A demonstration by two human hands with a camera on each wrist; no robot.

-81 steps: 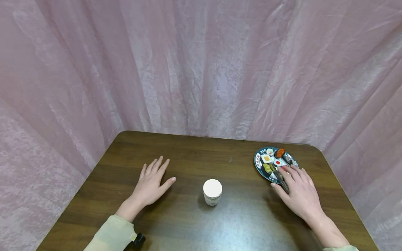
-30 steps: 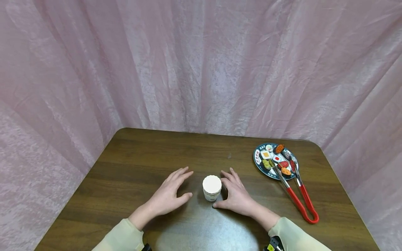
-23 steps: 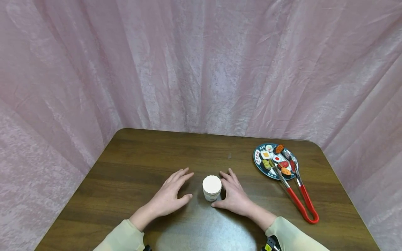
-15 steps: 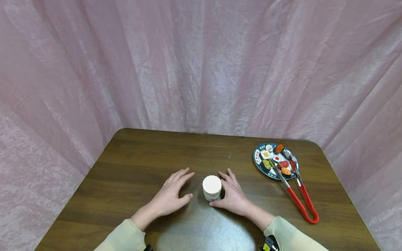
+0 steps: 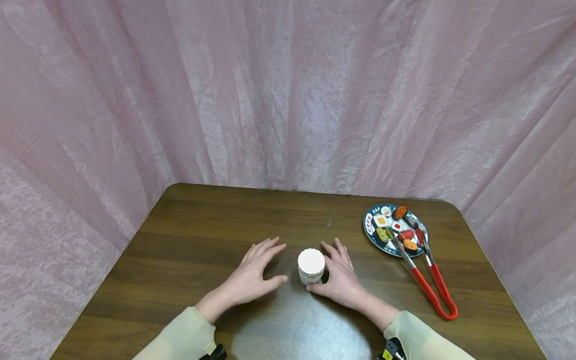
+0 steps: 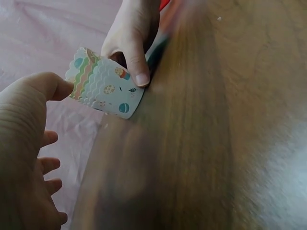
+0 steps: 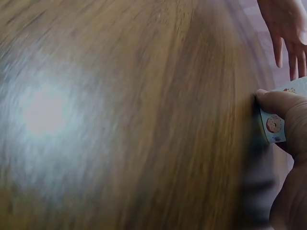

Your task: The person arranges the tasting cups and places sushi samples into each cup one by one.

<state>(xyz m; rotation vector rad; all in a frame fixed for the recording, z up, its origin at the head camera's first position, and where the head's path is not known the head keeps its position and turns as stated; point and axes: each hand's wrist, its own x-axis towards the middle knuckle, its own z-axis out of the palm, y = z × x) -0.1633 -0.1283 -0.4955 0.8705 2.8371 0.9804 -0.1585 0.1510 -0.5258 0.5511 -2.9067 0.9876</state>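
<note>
A small paper cup (image 5: 311, 265) with a scalloped rim and a white inside stands near the middle of the table. Printed cookies and coloured wavy bands show on its side in the left wrist view. My right hand (image 5: 341, 281) grips the cup low on its right side, thumb toward me at the base; some of its fingers are hidden behind the cup. To the left, my left hand (image 5: 252, 279) is held with fingers spread and thumb out, apart from the cup and holding nothing.
At the back right of the wooden table (image 5: 252, 215) lies a round dark-blue plate (image 5: 369, 227) bearing several sushi pieces. Red-handled tongs (image 5: 432, 295) lean with their metal tips on the plate. Pink curtains (image 5: 288, 100) hang round the table.
The right hand left the tongs by the plate and came to the cup. Over the last half second the cup shifted slightly right with it, and the left hand moved right too.
</note>
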